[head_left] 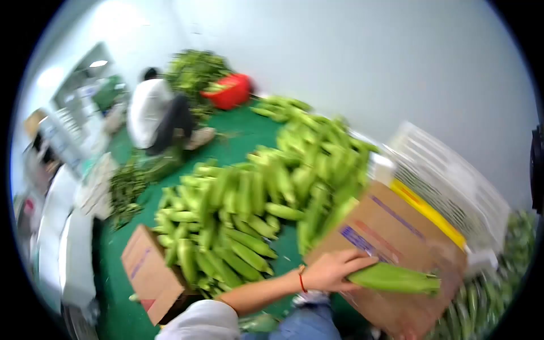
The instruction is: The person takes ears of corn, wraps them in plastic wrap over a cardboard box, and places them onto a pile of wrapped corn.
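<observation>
My left hand (pixel 337 271), a red string at its wrist, reaches across from the lower left. Its fingers are closed around the thick end of a green-husked ear of corn (pixel 396 279). The ear lies roughly level in front of a brown cardboard box (pixel 382 218) with purple print, whose side tilts towards me. Whether the ear touches the cardboard I cannot tell. My right hand is out of view. Beyond my arm spreads a big heap of unpeeled corn ears (pixel 243 192) on the green floor (pixel 238 130).
Another cardboard box (pixel 150 272) stands at the left. White plastic crates (pixel 453 181) line the wall at right, with bagged green produce (pixel 513 266) beside them. Further back, a person in white (pixel 150 113) squats near a red basket (pixel 232 93) and leafy greens (pixel 195 71).
</observation>
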Action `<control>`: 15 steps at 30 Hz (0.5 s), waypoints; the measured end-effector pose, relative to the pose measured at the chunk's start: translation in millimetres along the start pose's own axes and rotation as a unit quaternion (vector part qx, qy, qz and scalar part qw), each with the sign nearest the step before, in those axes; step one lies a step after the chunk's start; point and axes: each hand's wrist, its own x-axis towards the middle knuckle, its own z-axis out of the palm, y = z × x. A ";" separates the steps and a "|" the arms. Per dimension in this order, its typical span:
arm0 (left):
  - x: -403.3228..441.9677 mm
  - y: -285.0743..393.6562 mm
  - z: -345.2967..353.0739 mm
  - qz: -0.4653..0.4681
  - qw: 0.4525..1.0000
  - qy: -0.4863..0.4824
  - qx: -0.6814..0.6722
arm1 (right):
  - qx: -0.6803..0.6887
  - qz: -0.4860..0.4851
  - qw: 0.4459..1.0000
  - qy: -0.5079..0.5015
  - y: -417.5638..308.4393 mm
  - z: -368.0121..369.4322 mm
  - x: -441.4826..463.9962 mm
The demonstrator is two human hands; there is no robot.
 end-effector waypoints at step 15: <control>71.9 -3.8 75.1 0.094 0.989 -0.035 0.108 | -0.121 -0.149 0.966 0.175 -93.7 26.9 127.1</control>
